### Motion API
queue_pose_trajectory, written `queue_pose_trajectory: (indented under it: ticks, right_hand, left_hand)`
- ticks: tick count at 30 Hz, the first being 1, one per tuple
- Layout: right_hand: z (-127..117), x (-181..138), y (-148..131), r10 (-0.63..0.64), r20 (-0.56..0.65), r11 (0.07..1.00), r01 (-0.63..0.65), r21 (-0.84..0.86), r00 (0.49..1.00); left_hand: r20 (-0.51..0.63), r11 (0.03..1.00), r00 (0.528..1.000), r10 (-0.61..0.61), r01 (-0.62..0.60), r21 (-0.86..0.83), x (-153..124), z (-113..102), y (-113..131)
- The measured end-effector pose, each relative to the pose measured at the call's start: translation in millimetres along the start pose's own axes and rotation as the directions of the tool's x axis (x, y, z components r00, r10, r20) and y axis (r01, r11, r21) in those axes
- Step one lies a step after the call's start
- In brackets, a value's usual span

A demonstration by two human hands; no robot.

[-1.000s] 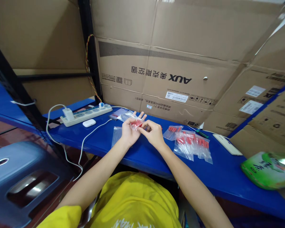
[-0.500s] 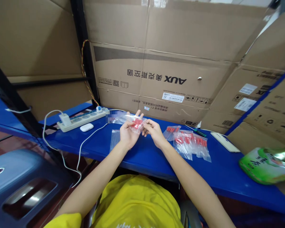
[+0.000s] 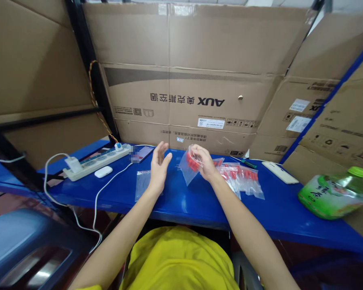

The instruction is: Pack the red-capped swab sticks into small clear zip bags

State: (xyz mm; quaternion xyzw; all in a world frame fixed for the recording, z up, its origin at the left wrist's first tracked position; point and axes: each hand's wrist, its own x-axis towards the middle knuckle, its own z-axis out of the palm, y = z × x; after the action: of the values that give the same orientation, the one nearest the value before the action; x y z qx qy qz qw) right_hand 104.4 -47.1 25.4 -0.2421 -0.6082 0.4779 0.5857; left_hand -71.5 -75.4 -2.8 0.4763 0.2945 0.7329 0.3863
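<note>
In my right hand (image 3: 204,162) is a clear plastic bag (image 3: 187,171) with several small red pieces (image 3: 192,161) inside; the fingers pinch its upper part above the table. Apart from it, my left hand (image 3: 159,169) is raised with thumb and fingers spread, holding nothing. A flat clear zip bag (image 3: 142,186) lies beside my left wrist, partly covered by it. To the right of my right hand, several filled bags (image 3: 240,177) with red pieces overlap on the blue table (image 3: 181,205). What exactly the red pieces are, I cannot tell.
On the left are a power strip (image 3: 101,163), a white earphone case (image 3: 103,172), a white cable (image 3: 97,203) and a phone (image 3: 143,154). A screwdriver (image 3: 248,163), a pale phone (image 3: 280,172) and a green-labelled bottle (image 3: 334,195) lie on the right. Cardboard (image 3: 193,52) walls the back.
My left hand has let go of the filled bag and moved slightly left, fingers opened. My right hand now holds the bag alone, farther right. The view has shifted a little.
</note>
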Motion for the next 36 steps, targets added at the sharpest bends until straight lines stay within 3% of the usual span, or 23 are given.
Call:
queue_pose_trajectory:
  ticks: [4, 7, 13, 20, 26, 36]
  right_hand:
    - [-2, -4, -4, 0.11, 0.17, 0.992, -0.098, -0.075, 0.979]
    - [-2, -4, -3, 0.117, 0.199, 0.989, -0.097, -0.11, 0.973]
    - [-2, -4, -5, 0.075, 0.14, 0.991, -0.058, -0.12, 0.987]
    - [2, -5, 4, -0.011, 0.062, 0.944, 0.031, -0.327, 0.998]
    - [4, -5, 7, -0.047, 0.022, 0.935, 0.052, -0.352, 0.999]
    - [0, -5, 6, -0.048, 0.002, 0.948, 0.046, -0.316, 0.999]
  left_hand:
    - [0.246, 0.984, 0.969, 0.033, -0.075, 0.163, -5, 3, -5]
    - [0.305, 0.98, 0.952, 0.016, -0.076, 0.186, -8, 5, -7]
    - [0.09, 0.982, 0.992, 0.087, -0.1, 0.16, -6, 3, -3]
    - [-0.072, 0.998, 0.997, 0.012, -0.008, 0.061, -2, 1, 0]
    - [-0.133, 0.998, 0.991, 0.033, -0.027, 0.052, 1, 0, -4]
    - [-0.086, 0.997, 0.996, -0.006, 0.013, 0.082, 2, -1, -4]
